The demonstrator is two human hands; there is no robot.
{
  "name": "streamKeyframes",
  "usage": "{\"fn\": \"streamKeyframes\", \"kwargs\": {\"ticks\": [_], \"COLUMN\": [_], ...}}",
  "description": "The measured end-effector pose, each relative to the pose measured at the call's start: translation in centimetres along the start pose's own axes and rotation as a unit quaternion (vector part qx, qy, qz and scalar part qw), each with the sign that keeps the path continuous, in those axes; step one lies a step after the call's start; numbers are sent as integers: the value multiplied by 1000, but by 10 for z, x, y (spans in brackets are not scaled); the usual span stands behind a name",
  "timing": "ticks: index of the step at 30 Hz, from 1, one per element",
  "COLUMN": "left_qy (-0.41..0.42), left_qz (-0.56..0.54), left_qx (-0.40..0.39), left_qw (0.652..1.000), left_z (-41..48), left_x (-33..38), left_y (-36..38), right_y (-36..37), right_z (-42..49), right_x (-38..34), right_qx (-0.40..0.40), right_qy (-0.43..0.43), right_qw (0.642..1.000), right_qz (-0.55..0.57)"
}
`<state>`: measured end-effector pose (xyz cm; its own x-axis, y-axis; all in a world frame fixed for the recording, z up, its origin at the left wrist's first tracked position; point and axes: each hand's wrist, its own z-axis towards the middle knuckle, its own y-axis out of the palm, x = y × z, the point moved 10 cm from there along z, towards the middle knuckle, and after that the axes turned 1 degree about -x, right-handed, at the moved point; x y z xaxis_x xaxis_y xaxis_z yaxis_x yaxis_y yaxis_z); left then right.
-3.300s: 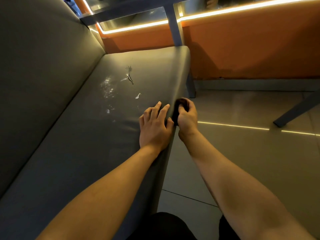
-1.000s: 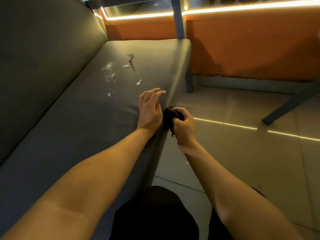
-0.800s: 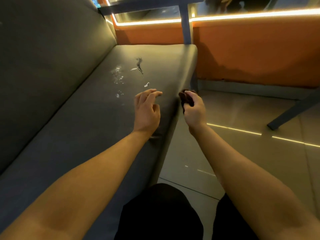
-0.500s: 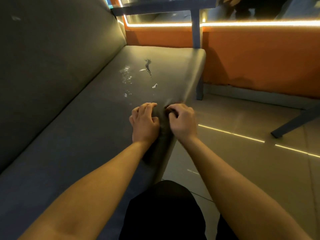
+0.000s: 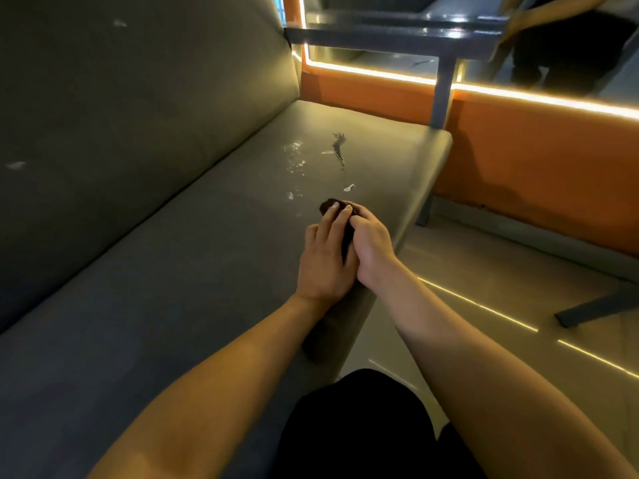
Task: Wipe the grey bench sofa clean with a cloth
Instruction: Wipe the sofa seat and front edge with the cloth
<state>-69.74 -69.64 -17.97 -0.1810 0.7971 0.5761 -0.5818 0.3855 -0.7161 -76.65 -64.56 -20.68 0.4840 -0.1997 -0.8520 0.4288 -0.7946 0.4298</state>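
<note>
- Both hands work the cloth point(image 5: 328, 205) together. The right hand point(image 5: 371, 243) has its fingers curled round the dark wad. The left hand point(image 5: 323, 264) lies touching it, fingers laid fairly straight over the top and pressing it down.
- The cloth sits on the sofa point(image 5: 173, 288) seat, near the front edge. Only its far tip and a strip between the hands show.
- Half a second ago both hands were bunched right at the front edge. A second ago the right hand alone held the cloth off that edge. Now the pair has slid inward and away along the seat top.
- My reading: the edge is finished and a stroke toward the dirt has begun.
- Just beyond the fingertips lie white flecks point(image 5: 349, 187). Farther on are pale smears point(image 5: 294, 155) and a dark mark point(image 5: 339, 148), all unwiped.
- The backrest point(image 5: 138, 98) carries a few pale spots too.
- No brand, label or legible writing shows anywhere.
</note>
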Motion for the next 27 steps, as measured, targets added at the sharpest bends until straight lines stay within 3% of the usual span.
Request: {"fn": "streamKeyframes", "kwargs": {"ticks": [4, 8, 10, 12, 14, 16, 19, 27], "left_qy": [-132, -115, -116, -149, -201, -256, -304, -165], "left_qz": [-2, -37, -3, 33, 49, 47, 18, 73], "left_qx": [-15, 3, 31, 72, 102, 93, 39, -4], "left_qw": [991, 993, 993, 986, 973, 961, 952, 984], "left_z": [18, 36, 42, 51, 62, 74, 91, 110], "left_x": [-48, -90, -121, -159, -193, -222, -242, -191], "left_y": [-21, -60, -83, -107, -126, -129, -108, -58], "right_y": [49, 88, 89, 84, 78, 77, 74, 70], "right_z": [0, 18, 32, 46, 54, 56, 55, 47], "right_x": [10, 11, 6, 5, 10, 17, 19, 15], "right_qx": [-33, -77, -79, -72, -61, -50, -37, -1], "right_qy": [44, 21, -32, -83, -122, -175, -216, -251], "right_qw": [998, 982, 930, 835, 749, 704, 716, 720], "right_qz": [-12, -173, -358, -538, -648, -687, -663, -647]}}
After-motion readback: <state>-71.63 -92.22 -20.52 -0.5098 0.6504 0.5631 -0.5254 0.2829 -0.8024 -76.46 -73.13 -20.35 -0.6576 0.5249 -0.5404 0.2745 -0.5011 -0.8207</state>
